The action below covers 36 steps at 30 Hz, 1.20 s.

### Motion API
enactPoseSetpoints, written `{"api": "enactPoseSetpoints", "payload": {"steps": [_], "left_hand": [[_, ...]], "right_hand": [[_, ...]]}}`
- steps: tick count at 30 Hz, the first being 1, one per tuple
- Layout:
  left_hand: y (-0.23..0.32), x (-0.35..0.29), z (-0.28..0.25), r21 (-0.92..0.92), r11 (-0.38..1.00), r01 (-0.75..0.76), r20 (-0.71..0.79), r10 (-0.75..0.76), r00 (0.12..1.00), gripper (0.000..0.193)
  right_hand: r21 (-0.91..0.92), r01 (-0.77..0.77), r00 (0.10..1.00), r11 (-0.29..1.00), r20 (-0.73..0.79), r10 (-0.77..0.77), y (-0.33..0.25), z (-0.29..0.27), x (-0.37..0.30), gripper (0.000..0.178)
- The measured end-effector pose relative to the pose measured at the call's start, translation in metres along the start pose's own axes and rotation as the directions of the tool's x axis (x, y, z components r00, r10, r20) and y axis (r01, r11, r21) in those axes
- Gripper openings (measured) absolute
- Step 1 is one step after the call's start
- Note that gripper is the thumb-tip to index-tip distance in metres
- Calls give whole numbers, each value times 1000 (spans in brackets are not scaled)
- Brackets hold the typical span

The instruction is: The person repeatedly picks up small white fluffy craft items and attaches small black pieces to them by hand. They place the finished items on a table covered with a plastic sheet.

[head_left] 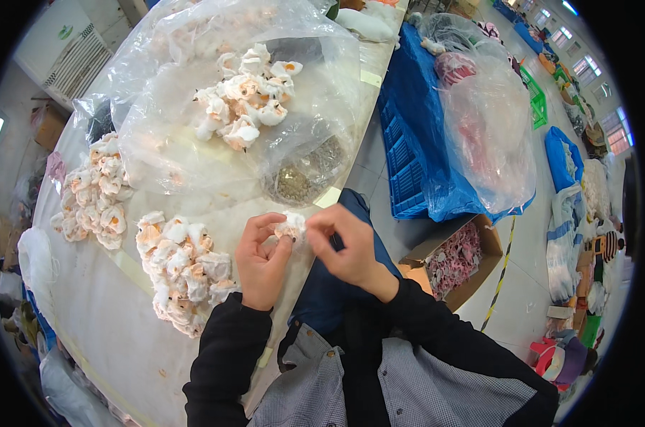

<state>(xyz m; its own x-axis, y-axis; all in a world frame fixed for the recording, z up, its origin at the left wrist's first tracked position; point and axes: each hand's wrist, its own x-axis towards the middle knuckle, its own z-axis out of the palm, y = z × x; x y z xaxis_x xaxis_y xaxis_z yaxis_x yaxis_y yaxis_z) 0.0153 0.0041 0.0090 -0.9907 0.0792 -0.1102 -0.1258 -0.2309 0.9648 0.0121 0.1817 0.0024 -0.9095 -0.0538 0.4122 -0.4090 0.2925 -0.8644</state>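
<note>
Between the thumb and fingers of my left hand (260,269) is a small white fluffy plush piece (291,225) with peach patches, held above the table's right edge. My right hand (352,250) is beside it, thumb and fingertips pinched together close to the fluff; what they grip, if anything, is too small to make out. Left of my left hand lies a pile of similar white and peach plush pieces (182,267). A second pile (97,191) sits farther left, and a third heap (244,99) rests on a clear plastic bag (159,128).
A clear bag of small beadlike bits (301,174) lies near the table's right edge. Right of the table stand a blue plastic crate (402,156) with bagged goods and an open cardboard box (492,249) of pink pieces. More bags (564,245) line the far right.
</note>
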Motion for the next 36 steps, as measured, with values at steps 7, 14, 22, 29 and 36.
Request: {"api": "enactPoseSetpoints", "payload": {"steps": [7, 14, 22, 29, 36], "left_hand": [[-9, 1, 1, 87, 993, -82, -42, 86, 995, 34], [-15, 0, 2, 93, 989, -116, -18, 118, 993, 35], [-7, 1, 3, 63, 996, -59, 29, 57, 998, 42], [-2, 3, 0, 261, 963, -64, 93, 41, 995, 45], [6, 6, 2, 528, 817, -230, 239, 117, 964, 22]], "right_hand": [[-217, 196, 980, 956, 62, -187, 4, 4, 4, 24], [-319, 168, 986, 933, 63, -155, 4, 2, 3, 15], [-125, -142, 989, 982, 12, 145, 8, 4, -1, 15], [176, -340, 939, 924, 106, 326, 13, 1, -5, 18], [258, -379, 923, 889, 176, 342, 1, -3, -4, 18]]}}
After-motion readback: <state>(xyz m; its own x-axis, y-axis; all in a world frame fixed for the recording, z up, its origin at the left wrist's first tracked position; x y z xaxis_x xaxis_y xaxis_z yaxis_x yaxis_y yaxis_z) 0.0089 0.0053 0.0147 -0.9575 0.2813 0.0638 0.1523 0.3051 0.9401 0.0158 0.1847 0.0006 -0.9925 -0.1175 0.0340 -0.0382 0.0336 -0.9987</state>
